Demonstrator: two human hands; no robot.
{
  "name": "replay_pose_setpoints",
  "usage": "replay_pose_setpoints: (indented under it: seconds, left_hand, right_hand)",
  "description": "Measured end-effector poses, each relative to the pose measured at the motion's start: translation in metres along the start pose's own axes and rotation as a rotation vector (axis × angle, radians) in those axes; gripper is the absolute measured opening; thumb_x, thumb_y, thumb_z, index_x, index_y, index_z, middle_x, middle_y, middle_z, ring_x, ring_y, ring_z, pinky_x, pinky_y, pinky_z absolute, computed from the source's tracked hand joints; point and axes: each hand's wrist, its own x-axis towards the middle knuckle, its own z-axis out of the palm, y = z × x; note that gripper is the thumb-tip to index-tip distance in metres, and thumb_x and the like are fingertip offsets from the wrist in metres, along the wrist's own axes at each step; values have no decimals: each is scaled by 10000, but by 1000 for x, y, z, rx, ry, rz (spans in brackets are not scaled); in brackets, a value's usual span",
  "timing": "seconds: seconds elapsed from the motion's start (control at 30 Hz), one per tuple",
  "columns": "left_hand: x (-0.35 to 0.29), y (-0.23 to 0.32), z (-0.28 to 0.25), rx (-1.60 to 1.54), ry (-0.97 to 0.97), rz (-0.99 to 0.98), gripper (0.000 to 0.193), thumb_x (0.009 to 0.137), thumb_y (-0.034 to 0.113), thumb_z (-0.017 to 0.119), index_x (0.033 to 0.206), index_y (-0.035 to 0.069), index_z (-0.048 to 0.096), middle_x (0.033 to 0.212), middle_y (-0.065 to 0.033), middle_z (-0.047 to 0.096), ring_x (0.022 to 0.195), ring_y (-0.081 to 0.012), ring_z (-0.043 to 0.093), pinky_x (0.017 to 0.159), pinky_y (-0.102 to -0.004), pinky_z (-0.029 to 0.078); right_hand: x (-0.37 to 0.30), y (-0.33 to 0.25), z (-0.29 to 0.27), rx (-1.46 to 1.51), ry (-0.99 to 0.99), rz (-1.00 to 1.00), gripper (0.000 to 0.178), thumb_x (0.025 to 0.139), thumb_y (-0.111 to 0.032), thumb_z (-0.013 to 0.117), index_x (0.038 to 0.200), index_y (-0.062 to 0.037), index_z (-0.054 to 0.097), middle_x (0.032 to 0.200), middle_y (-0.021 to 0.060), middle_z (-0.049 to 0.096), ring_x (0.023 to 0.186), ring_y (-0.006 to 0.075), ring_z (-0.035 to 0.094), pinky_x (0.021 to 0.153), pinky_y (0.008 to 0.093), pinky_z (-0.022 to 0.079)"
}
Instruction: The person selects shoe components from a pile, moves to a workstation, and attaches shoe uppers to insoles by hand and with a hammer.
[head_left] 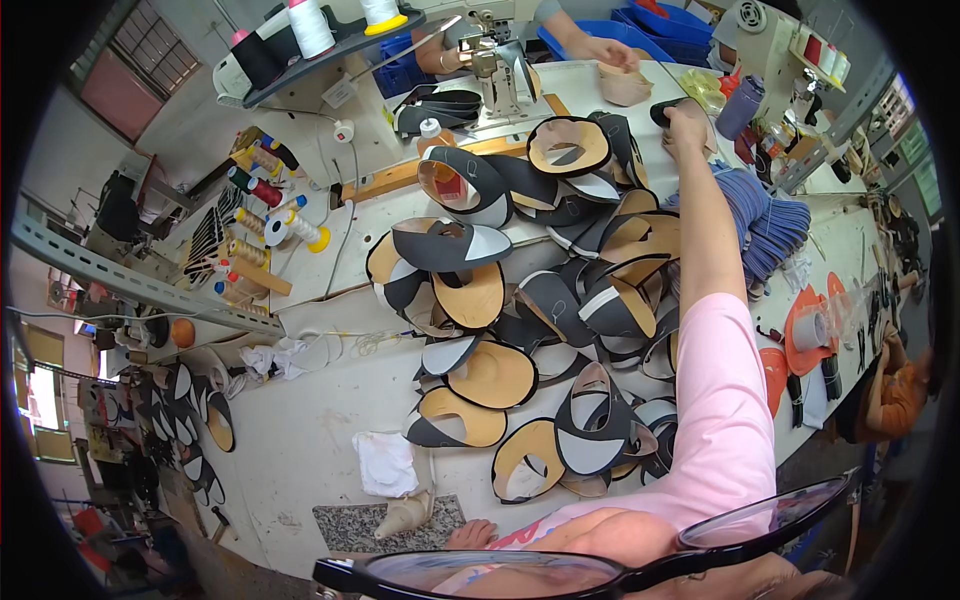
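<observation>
My right arm stretches far across the table. Its hand (687, 128) is closed on a dark shoe upper (661, 112), mostly hidden by the fingers. Left of that forearm lies a heap of black, grey and tan shoe uppers (475, 295). My left hand (471, 535) rests at the near table edge with its fingers lying flat, apart from the uppers. Beside it is a speckled stone slab (345, 524); a cream, cone-shaped glue pot (405, 515) lies on it. A folded white cloth (386, 463) sits just behind.
Across the table, a co-worker's hand (605, 52) is near a beige upper (625, 86), beside a sewing machine (492, 75). Thread spools (300, 228) stand at left. Blue strap bundles (765, 225) and orange discs (806, 318) lie right of my arm. A metal rail (130, 290) crosses the left.
</observation>
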Motion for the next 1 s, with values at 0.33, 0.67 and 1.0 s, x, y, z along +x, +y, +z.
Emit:
replay_pose_setpoints:
  seconds: [0.33, 0.67, 1.0]
  left_hand:
    - [7, 2, -4, -30, 54, -28, 324, 824, 337, 620, 1090, 155, 586, 1064, 23, 591, 999, -138, 574, 650, -318, 406]
    - [-6, 6, -3, 42, 87, -62, 321, 813, 321, 628, 1094, 172, 588, 1058, 32, 588, 1019, -122, 557, 692, -303, 401]
    - [0, 8, -15, 32, -20, -100, 319, 808, 291, 618, 1100, 166, 589, 1071, 26, 581, 1024, -131, 552, 727, -311, 416]
  right_hand:
    - [46, 16, 2, 108, 74, -49, 339, 753, -322, 727, 926, -31, 739, 898, 132, 706, 768, 230, 670, 687, 357, 519]
    - [-15, 4, 26, -328, 22, -641, 418, 773, -441, 684, 1023, -106, 689, 845, 88, 690, 827, 306, 641, 769, 368, 489]
    - [-101, 36, 59, -317, -872, -64, 494, 725, -190, 720, 1161, -1, 583, 945, 86, 666, 794, 192, 609, 678, 343, 457]
